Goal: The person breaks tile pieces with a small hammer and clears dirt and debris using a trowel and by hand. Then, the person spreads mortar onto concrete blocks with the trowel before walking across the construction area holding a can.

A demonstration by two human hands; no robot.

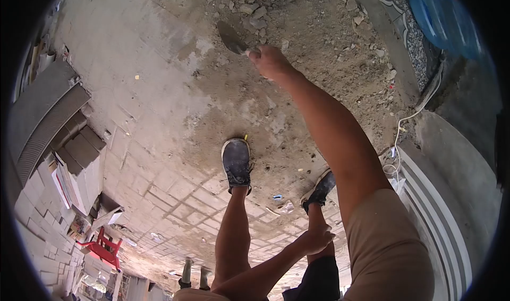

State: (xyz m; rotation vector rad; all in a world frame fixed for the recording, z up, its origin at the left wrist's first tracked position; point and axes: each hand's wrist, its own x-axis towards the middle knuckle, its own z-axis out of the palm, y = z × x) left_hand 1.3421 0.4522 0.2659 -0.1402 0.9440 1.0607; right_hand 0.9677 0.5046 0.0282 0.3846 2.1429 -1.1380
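Observation:
My right hand point(272, 62) is closed around the handle of a trowel point(230, 37), whose metal blade points up and left in the view. The blade is just over the dusty ground, beside loose rubble point(256, 15); whether it touches is hard to tell. My left hand point(317, 239) is in front of my right lower leg, with its fingers curled in and no tool visible in it. My dark shoes point(236, 160) stand on the dirt-covered paving.
Broken stones and soil lie along the upper right. A blue plastic water bottle point(443, 17) and a white cable point(399, 136) are at right, near pale steps point(433, 210). Stacked tiles point(79, 147) and a red plastic stool point(105, 248) are at left. Another person's legs point(187, 272) show below.

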